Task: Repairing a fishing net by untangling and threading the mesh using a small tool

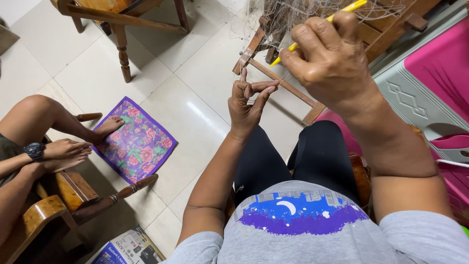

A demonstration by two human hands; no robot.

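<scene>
My right hand [328, 61] is raised close to the camera and grips a thin yellow needle-like tool [293, 47], its tip pointing down-left. A fine pale fishing net [293, 14] hangs over a wooden chair frame [288, 85] in front of me. My left hand [247, 100] is lower, fingers pinched together, apparently on thin net thread that is too fine to see clearly. My legs in black leggings [293, 156] stretch toward the chair.
Another person sits at the left on a wooden chair [58, 195], one foot on a purple floral mat [137, 142]. A wooden table leg [122, 49] stands at the back. Pink and grey plastic furniture [430, 78] is on the right. A printed box [129, 249] lies on the tiled floor.
</scene>
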